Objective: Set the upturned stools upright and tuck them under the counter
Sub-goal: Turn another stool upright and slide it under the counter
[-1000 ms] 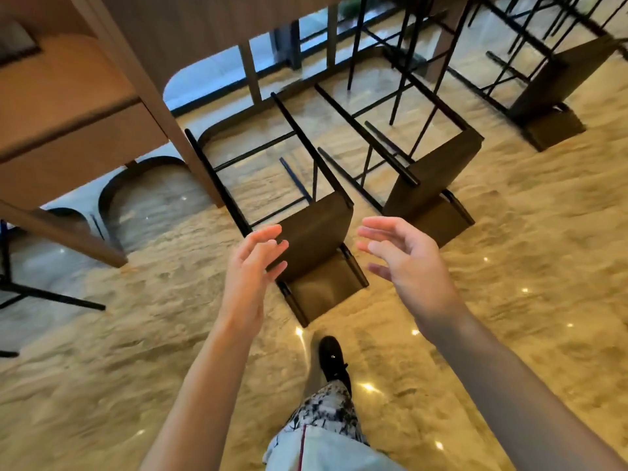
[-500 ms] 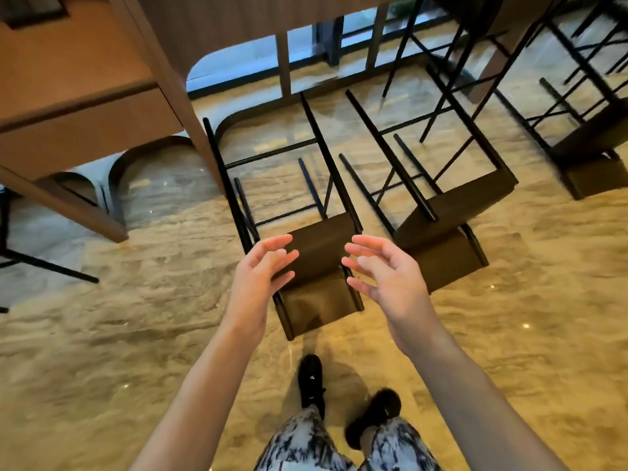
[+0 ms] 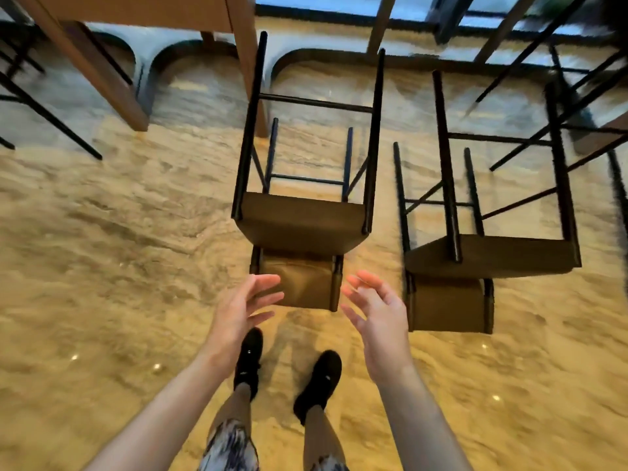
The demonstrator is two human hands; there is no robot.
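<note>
Near stool (image 3: 302, 229): upturned at centre frame, seat underside facing up, black legs pointing toward 12 o'clock; backrest (image 3: 299, 283) flat on floor at its 6 o'clock
Second stool (image 3: 492, 254): upturned too, at 3 o'clock of the near one, apart from it, same orientation
Left hand (image 3: 238, 311): held above floor at 7 o'clock of near stool, fingers straight and slightly spread, gripping nothing; fingertips overlap backrest's left edge in view, contact cannot be told
Right hand (image 3: 377, 314): at 5 o'clock of near stool, palm turned inward, fingers apart and relaxed, gripping nothing, just beside backrest's right edge
Counter (image 3: 142, 8): wooden, at 11 o'clock, slanted leg reaching floor
Floor (image 3: 119, 266): glossy beige stone
Shoes (image 3: 249, 358): black, at 6 o'clock below the hands
Far stools: blurred black legs at 2 o'clock and 9 o'clock edges
</note>
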